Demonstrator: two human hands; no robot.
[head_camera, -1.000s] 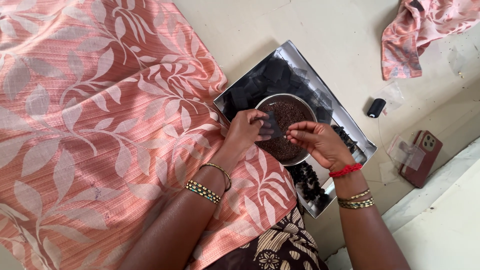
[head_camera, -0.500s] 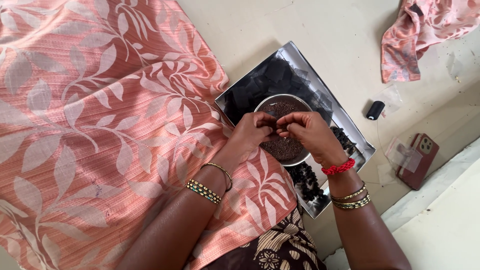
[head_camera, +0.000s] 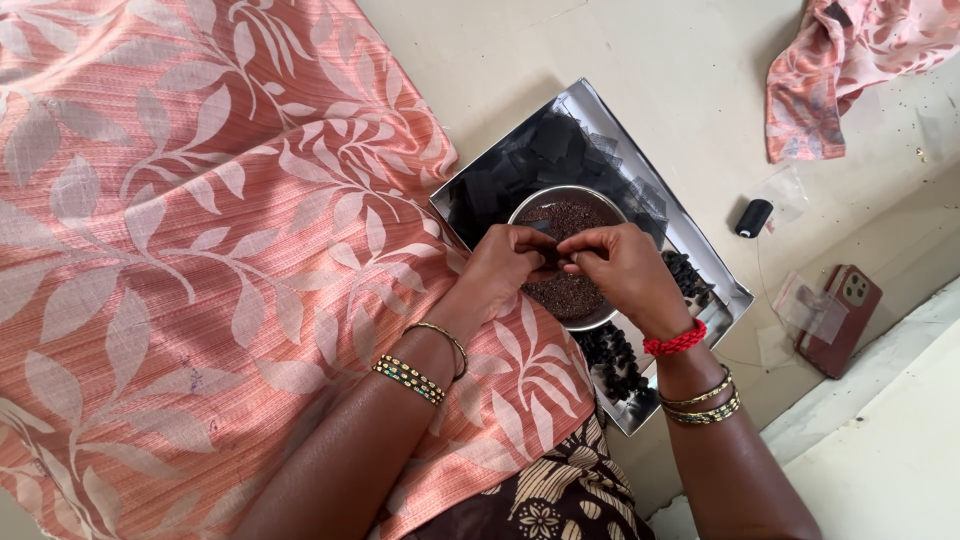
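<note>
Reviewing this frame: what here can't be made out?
- Head view: what the left hand and right hand pinch is hidden by the fingers.
- Bowl: its near part is covered by both hands; its dark grains are too small to identify.
- Tray: near corner hidden by the right forearm.

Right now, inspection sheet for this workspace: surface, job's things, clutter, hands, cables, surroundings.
Surface: pale beige floor, partly covered by salmon leaf-print cloth.
Job's things: round steel bowl of dark brown grains on a shiny rectangular metal tray; black fabric squares and small black bundles in the tray.
Clutter: black thread spool, dark red phone, crumpled salmon cloth scrap.
Hands: left hand and right hand meet over the bowl, fingers pinching a small dark piece.
Cables: nothing seen.
Surroundings: pale raised ledge at lower right.
</note>
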